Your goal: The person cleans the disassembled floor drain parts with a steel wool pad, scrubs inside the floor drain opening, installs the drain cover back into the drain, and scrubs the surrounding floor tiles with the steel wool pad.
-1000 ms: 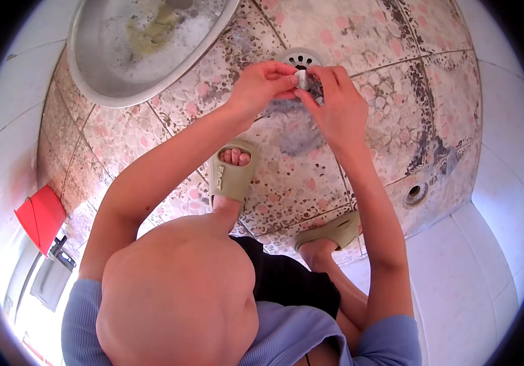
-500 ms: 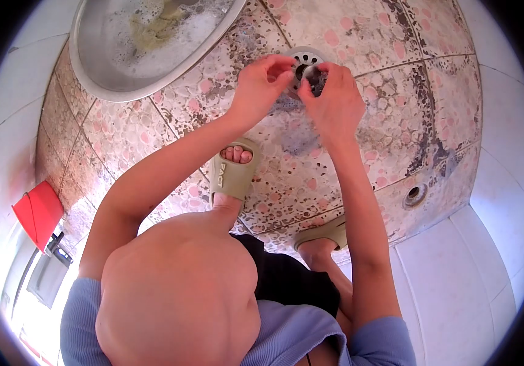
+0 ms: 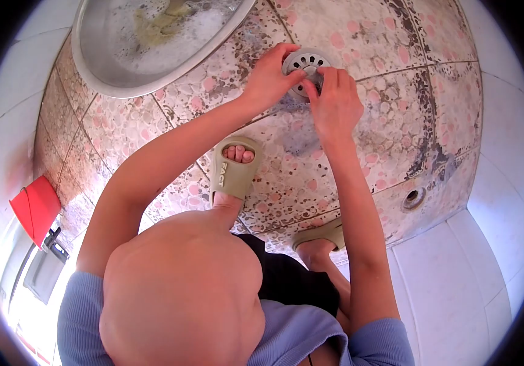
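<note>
A round grey floor drain cover (image 3: 306, 59) with a ring of slots sits at the top middle of the tiled floor. My left hand (image 3: 270, 76) is at its left side, fingers curled at the rim and thumb over the cover. From the right, my right hand (image 3: 337, 107) pinches a small round drain cap (image 3: 311, 74) at the cover's centre. My fingers partly hide the cap, so I cannot tell whether it is fully seated.
A large metal basin (image 3: 152, 90) holds sudsy water and a yellowish cloth (image 3: 161, 25) at upper left. A red bucket (image 3: 37, 207) stands at far left. An open floor hole (image 3: 414, 198) lies to the right. My slippered foot (image 3: 235, 171) is below the hands.
The small cap, tilted in my right hand before with the cover's centre hole showing, now lies over the centre. My left thumb has come in closer to it.
</note>
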The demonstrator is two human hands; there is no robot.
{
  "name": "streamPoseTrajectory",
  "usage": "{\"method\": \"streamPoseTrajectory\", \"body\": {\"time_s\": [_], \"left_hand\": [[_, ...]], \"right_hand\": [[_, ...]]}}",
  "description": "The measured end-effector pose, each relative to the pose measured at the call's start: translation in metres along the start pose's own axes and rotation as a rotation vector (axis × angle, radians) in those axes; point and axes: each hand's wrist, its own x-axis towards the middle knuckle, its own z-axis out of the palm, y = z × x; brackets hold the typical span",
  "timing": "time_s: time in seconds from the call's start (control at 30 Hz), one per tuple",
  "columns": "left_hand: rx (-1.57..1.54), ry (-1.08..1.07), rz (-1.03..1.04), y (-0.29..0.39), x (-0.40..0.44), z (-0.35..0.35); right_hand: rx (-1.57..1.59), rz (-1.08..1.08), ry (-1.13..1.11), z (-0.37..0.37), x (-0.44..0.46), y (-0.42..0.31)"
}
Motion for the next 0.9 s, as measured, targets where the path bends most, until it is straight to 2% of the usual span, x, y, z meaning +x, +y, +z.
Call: {"method": "streamPoseTrajectory", "body": {"time_s": [0.3,0.4,0.6,0.7,0.8,0.9], "left_hand": [[-0.086,-0.065,-0.101,0.004,-0.001,-0.001],[-0.127,-0.086,-0.128,0.006,-0.002,-0.002],[-0.225,-0.121,-0.179,0.005,-0.002,-0.005],[-0.189,-0.084,-0.094,0.005,-0.004,-0.005],[0.29,0.173,0.207,0.021,-0.011,-0.011],[-0.12,-0.178,-0.046,0.043,-0.013,-0.021]], "right_hand": [[0.125,0.014,0.115,0.008,-0.008,0.0],[0.257,0.167,0.034,0.005,-0.008,-0.001],[0.37,0.293,-0.068,-0.002,-0.002,0.0],[0.574,0.435,-0.151,-0.007,0.007,0.009],[0.817,0.471,-0.246,-0.025,0.017,0.013],[1.034,0.481,-0.234,-0.026,0.017,0.019]]}}
